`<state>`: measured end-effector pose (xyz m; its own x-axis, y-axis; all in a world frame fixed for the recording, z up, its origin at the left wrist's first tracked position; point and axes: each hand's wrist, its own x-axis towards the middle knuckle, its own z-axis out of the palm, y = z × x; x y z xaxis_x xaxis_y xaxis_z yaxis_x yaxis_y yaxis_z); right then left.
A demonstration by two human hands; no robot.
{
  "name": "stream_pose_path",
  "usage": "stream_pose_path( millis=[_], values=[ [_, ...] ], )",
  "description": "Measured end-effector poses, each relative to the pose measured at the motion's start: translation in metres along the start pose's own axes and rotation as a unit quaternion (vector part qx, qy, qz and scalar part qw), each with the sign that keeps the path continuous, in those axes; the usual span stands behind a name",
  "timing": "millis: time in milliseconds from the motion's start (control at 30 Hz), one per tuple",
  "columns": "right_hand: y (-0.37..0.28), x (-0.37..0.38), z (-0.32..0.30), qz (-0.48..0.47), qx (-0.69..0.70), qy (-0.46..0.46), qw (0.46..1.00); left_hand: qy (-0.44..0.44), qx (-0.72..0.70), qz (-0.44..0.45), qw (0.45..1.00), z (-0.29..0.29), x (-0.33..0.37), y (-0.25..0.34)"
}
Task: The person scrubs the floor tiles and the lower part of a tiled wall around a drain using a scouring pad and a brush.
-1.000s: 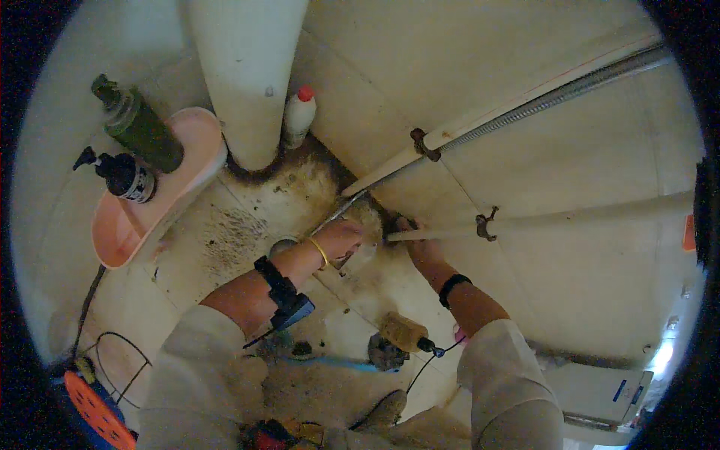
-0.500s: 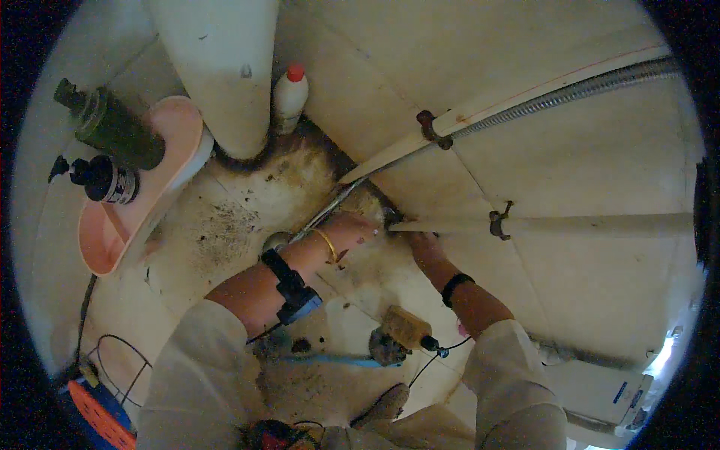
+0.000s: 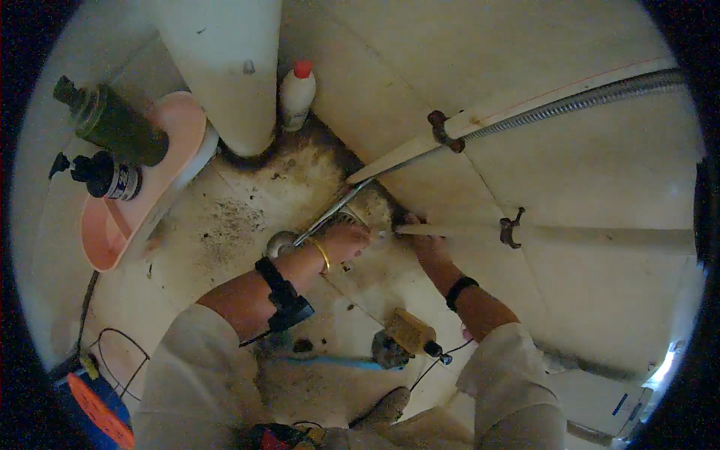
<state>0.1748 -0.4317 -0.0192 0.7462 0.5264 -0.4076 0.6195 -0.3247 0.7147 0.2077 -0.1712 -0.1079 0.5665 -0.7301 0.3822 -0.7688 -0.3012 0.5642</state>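
My left hand [image 3: 346,242], with a gold bangle at its wrist, is low over the stained floor beside a metal flexible hose [image 3: 337,206]. Its fingers look curled in; whatever they may hold is too dim to make out. A round metal piece [image 3: 283,244] lies by the hose's lower end. My right hand [image 3: 427,241] is closed around the lower end of a white pipe [image 3: 469,232], its fingertips showing on the far side. That pipe's end comes down near the dark, dirty corner between floor and wall.
A thick white column [image 3: 225,75] and a white bottle with red cap [image 3: 298,97] stand at the far side. Left is a pink shelf [image 3: 105,232] carrying a green bottle [image 3: 120,127] and a black pump bottle [image 3: 112,176]. Nearer lies a yellowish bottle [image 3: 409,331].
My left hand has drawn back leftward, away from the pipe's end. My right hand stays at the pipe, its fingertips now showing above it. The view has shifted slightly.
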Motion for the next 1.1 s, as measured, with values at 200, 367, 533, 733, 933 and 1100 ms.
stream_pose_path(
  millis=[200, 367, 533, 733, 933, 1100],
  values=[
    [0.015, -0.045, 0.013, -0.004, 0.132, -0.055, 0.990, -0.204, -0.364, -0.364, 0.833, -0.038, 0.030, 0.020],
    [0.004, 0.011, 0.009, 0.078, 0.219, -0.066, 0.970, -0.084, -0.423, -0.441, 0.787, -0.025, 0.041, 0.033],
    [0.009, -0.036, 0.016, 0.072, 0.690, 0.047, 0.719, -0.061, -0.191, -0.189, 0.961, -0.024, 0.029, 0.013],
    [0.013, -0.005, -0.003, 0.145, 0.725, -0.010, 0.673, -0.051, -0.437, -0.262, 0.859, -0.050, 0.025, 0.020],
    [0.004, -0.036, 0.003, 0.013, 0.245, -0.128, 0.961, -0.105, -0.304, -0.222, 0.920, -0.028, 0.004, 0.004],
    [0.020, -0.052, -0.005, 0.041, 0.112, 0.010, 0.993, -0.149, -0.474, -0.371, 0.785, -0.034, 0.030, 0.020]
  ],
)
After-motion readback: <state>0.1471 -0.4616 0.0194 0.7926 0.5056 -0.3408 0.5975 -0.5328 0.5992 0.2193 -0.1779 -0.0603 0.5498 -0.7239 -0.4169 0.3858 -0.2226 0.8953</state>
